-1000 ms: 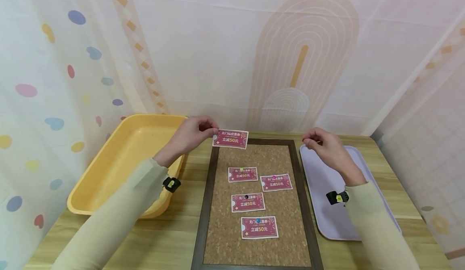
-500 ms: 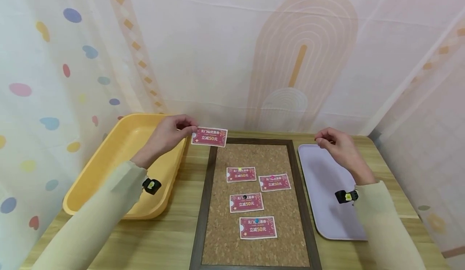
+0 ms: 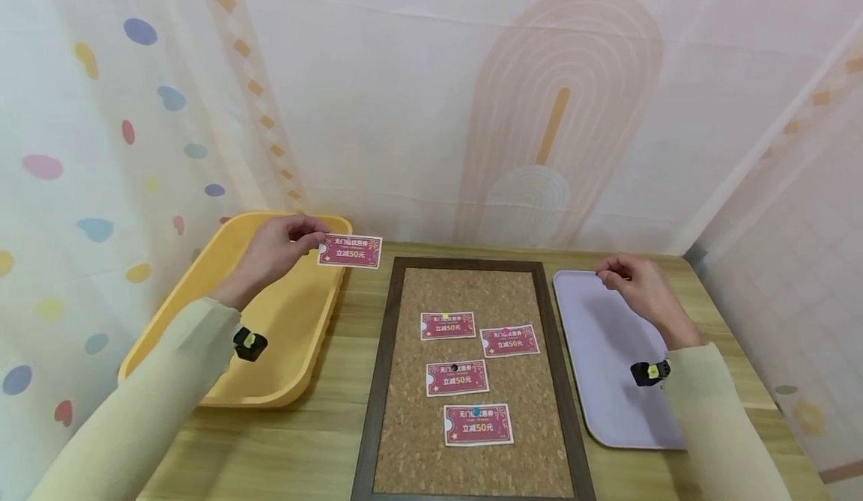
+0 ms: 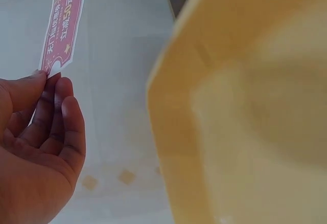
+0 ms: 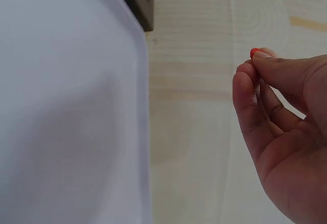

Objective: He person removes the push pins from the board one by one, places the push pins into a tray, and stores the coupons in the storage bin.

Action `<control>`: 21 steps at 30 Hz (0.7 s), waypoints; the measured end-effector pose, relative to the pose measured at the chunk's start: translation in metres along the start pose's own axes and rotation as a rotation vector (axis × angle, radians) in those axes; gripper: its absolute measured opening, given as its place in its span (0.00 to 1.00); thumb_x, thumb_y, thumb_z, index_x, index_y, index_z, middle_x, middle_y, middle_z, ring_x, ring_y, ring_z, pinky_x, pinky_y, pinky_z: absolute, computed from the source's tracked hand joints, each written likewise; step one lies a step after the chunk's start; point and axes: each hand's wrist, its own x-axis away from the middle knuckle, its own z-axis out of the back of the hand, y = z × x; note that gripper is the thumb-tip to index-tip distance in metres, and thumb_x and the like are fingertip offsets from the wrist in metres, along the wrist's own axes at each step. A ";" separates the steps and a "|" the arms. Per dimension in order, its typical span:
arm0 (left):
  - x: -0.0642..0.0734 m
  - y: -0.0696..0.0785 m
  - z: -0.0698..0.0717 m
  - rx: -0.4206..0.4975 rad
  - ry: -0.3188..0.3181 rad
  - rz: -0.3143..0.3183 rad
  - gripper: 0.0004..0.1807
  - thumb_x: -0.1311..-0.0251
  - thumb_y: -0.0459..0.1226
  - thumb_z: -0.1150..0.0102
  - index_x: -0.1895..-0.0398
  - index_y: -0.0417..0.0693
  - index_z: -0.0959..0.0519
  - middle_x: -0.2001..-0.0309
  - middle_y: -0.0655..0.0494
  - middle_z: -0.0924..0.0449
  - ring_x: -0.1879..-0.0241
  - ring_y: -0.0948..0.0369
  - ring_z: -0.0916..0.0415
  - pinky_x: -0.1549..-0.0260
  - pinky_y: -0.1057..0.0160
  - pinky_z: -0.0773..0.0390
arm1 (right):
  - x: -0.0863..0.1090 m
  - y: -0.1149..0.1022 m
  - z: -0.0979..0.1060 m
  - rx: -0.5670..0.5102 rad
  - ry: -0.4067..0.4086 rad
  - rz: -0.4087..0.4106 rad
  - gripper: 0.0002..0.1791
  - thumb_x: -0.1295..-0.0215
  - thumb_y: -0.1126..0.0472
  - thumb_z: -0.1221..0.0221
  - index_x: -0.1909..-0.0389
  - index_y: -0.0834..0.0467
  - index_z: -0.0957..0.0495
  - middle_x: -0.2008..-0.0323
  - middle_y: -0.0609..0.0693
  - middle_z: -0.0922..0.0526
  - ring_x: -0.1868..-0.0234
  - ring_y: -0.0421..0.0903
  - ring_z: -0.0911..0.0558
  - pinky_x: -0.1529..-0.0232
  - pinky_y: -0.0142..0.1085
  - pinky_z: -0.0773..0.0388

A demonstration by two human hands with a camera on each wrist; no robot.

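My left hand (image 3: 274,250) pinches a red-and-white paper coupon (image 3: 350,251) by its left end, over the far right part of the yellow basin. The left wrist view shows the thumb and forefinger on the notched end of the coupon (image 4: 64,22). My right hand (image 3: 643,291) is raised over the lilac tray and pinches a small red pushpin (image 5: 255,53) between thumb and fingertips. Between the hands lies a cork board (image 3: 418,448) in a dark frame. Several matching coupons, such as the lowest one (image 3: 478,430), are fixed to it with pushpins of different colours.
The yellow basin (image 3: 297,344) stands to the left of the board, and the lilac tray (image 3: 600,381) lies to its right. All rest on a wooden table (image 3: 270,456). A patterned curtain (image 3: 404,111) hangs behind the table's far edge.
My left hand has moved left with the coupon, from over the board's far left corner to over the basin. My right hand has shifted right and slightly down, over the tray.
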 end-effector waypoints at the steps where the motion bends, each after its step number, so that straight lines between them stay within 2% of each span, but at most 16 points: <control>1: 0.000 -0.003 0.001 0.000 0.001 0.010 0.12 0.23 0.37 0.44 0.48 0.39 0.17 0.54 0.42 0.16 0.59 0.51 0.23 0.63 0.65 0.25 | 0.001 0.003 0.000 -0.004 0.002 -0.006 0.05 0.27 0.70 0.41 0.57 0.67 0.18 0.64 0.59 0.14 0.66 0.38 0.19 0.64 0.27 0.26; 6: -0.001 -0.017 0.004 0.032 0.012 0.026 0.12 0.23 0.35 0.45 0.48 0.37 0.18 0.53 0.40 0.16 0.59 0.52 0.23 0.65 0.69 0.24 | 0.004 0.015 0.000 -0.024 -0.006 -0.035 0.05 0.28 0.73 0.42 0.57 0.69 0.18 0.63 0.62 0.15 0.66 0.36 0.19 0.64 0.26 0.25; 11: 0.000 -0.031 0.007 0.066 0.032 0.019 0.11 0.24 0.33 0.45 0.49 0.34 0.18 0.53 0.38 0.16 0.63 0.63 0.23 0.65 0.73 0.24 | 0.008 0.024 0.000 -0.026 -0.034 -0.076 0.06 0.28 0.74 0.43 0.55 0.69 0.19 0.60 0.64 0.15 0.64 0.39 0.19 0.63 0.26 0.24; 15: 0.001 -0.044 0.009 0.118 0.012 0.043 0.14 0.22 0.35 0.48 0.45 0.33 0.20 0.50 0.36 0.18 0.62 0.68 0.23 0.63 0.74 0.23 | 0.009 0.030 -0.003 -0.017 -0.053 -0.104 0.06 0.28 0.74 0.43 0.55 0.69 0.19 0.60 0.63 0.15 0.64 0.39 0.19 0.64 0.27 0.25; 21: 0.000 -0.066 0.011 0.183 -0.019 0.103 0.18 0.20 0.35 0.52 0.39 0.31 0.24 0.45 0.35 0.21 0.58 0.67 0.23 0.58 0.73 0.21 | 0.010 0.037 -0.008 0.031 -0.069 -0.115 0.05 0.28 0.70 0.40 0.57 0.66 0.17 0.64 0.57 0.13 0.65 0.39 0.19 0.66 0.30 0.26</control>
